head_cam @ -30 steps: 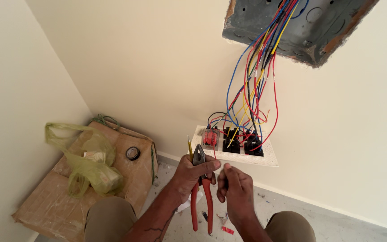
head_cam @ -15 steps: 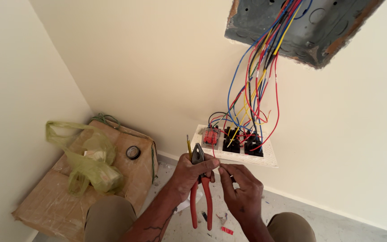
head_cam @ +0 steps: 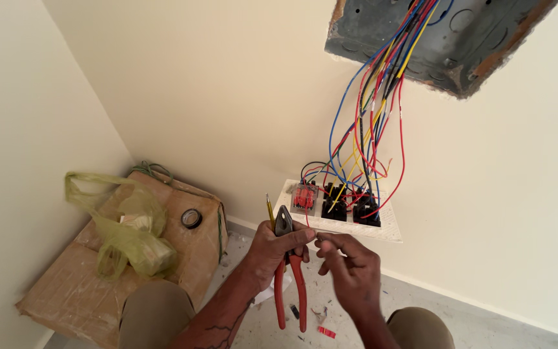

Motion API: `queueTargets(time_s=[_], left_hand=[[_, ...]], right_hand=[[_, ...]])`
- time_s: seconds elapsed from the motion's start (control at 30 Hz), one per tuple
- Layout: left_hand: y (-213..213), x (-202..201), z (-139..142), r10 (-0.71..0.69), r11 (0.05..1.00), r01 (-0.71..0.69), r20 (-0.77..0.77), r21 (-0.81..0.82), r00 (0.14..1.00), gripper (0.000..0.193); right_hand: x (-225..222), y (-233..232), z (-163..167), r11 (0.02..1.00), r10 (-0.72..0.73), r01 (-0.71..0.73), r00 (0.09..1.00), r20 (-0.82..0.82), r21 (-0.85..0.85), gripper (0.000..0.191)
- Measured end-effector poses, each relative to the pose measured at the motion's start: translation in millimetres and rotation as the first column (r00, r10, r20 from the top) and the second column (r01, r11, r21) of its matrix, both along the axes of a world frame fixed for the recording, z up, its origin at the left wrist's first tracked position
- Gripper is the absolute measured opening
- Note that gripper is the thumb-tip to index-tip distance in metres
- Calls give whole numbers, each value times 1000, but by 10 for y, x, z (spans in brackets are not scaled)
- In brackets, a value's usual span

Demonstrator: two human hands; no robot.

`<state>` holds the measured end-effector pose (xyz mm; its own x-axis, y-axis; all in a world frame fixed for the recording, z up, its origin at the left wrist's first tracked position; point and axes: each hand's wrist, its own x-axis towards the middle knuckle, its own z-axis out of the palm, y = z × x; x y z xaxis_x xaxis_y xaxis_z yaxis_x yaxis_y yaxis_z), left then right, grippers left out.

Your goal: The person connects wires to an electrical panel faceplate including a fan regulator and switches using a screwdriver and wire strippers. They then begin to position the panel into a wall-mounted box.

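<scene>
Nearest, left hand (head_cam: 272, 249) wrapped around red-handled pliers (head_cam: 289, 271), nose upward, fingers pressed about the handles beside a yellow screwdriver (head_cam: 270, 211); right hand (head_cam: 350, 265) pinching a thin wire end; beyond, white switch plate (head_cam: 340, 210) dangling by coloured wires (head_cam: 372, 123) from the wall box (head_cam: 434, 35).

- Walls (head_cam: 214, 97): two cream-painted faces meeting in a corner at left, evenly lit.
- Wall box (head_cam: 434, 39): grey metal, recessed at upper right, ragged plaster around its edge.
- Floor (head_cam: 485, 323): grey concrete, flecked with white and strewn with small scraps.
- Carton (head_cam: 85, 284): flattened brown cardboard in the corner, against the left wall.
- Bag (head_cam: 127, 239): pale green plastic, on the carton.
- Tape roll (head_cam: 192, 218): black, beside the bag.
</scene>
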<state>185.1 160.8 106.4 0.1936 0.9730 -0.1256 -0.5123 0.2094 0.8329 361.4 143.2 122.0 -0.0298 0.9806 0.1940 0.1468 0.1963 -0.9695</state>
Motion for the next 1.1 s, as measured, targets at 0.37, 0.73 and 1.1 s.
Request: queueTargets(time_s=[0.37, 0.73, 1.1], left_hand=[[-33, 2, 55, -21, 1000, 21, 3, -10, 1000, 27], [-57, 36, 65, -11, 998, 15, 66, -55, 998, 29], [-72, 77, 18, -4, 990, 33, 204, -137, 979, 26]], right_hand=[[108, 71, -47, 998, 61, -62, 995, 74, 21, 24], [-66, -23, -38, 966, -101, 52, 978, 182, 253, 17], [-134, -44, -125, 996, -44, 40, 998, 50, 86, 31]])
